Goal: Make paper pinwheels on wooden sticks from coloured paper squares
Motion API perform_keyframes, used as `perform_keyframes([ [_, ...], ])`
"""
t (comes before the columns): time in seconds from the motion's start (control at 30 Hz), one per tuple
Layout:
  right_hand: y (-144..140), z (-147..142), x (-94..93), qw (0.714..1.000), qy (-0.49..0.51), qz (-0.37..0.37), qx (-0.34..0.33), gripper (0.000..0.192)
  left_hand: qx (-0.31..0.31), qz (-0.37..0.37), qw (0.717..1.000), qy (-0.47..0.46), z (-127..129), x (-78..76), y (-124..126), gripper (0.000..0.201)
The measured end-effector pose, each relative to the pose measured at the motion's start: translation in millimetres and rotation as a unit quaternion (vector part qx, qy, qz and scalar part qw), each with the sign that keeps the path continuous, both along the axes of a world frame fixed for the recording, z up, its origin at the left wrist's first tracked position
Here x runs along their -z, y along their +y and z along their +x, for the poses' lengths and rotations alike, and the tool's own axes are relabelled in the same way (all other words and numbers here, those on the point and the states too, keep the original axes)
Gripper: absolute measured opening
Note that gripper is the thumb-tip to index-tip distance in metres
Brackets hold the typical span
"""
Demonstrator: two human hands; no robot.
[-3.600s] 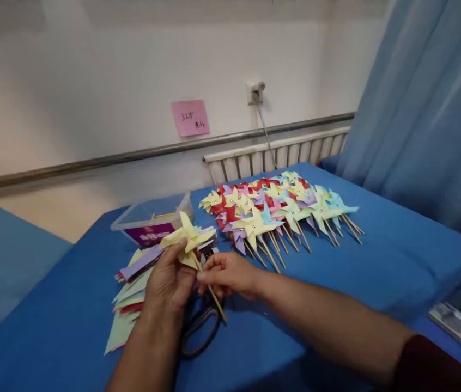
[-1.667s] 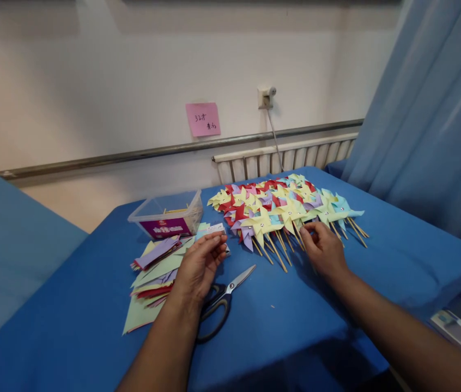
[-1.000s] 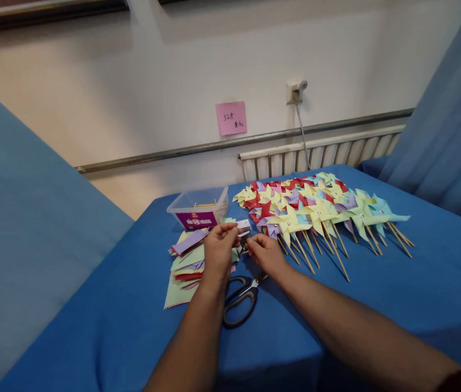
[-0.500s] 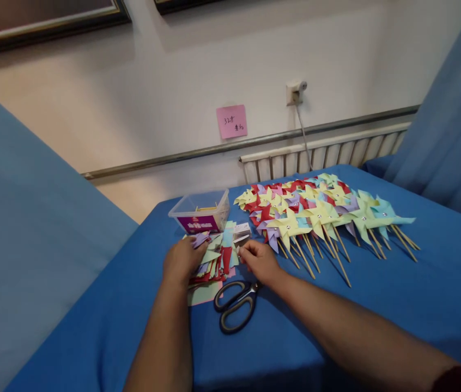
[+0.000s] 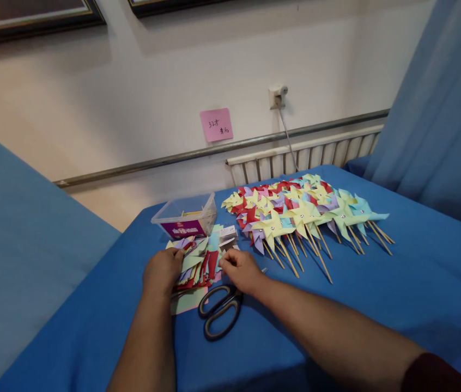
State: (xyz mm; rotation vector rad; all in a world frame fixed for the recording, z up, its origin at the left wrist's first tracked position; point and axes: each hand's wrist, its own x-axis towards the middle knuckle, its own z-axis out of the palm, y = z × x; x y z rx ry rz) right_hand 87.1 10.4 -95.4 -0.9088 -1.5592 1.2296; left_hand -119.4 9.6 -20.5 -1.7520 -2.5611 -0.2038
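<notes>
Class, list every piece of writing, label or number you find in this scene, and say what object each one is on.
Pink sticky note on the wall: handwritten, seems to start "32", the rest not legible.
Purple label on the clear plastic box: pale print, too blurred to read.
Small white card beside the paper stack: any print is too small to read.
Nothing else carries readable text.

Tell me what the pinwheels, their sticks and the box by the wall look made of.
Pinwheels: matte coloured paper, folded, creased vanes. Sticks: thin, pale tan, likely wood or bamboo. Box: clear glossy plastic; contents show through.
</notes>
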Motion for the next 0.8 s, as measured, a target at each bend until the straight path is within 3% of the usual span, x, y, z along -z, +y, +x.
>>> perform_keyframes([
  [0.47, 1.7, -1.3, -3.3, 0.999, -0.035, -0.001, -0.007, 0.016, -0.090, 0.009, 0.996, -0.013, 3.1, -5.8, 5.1, 0.033],
  [0.67, -1.1, -3.5, -2.4, 0.999, -0.045, 0.003, -0.009, 0.015, -0.043, -0.004, 0.999, 0.000, 6.3, -6.1, 1.2, 0.044],
  [0.8, -0.7, -3.5, -1.1, 0.999, -0.041, 0.004, -0.009, 0.016, -0.058, 0.008, 0.998, 0.001, 2.7, -3.1, 1.5, 0.047],
])
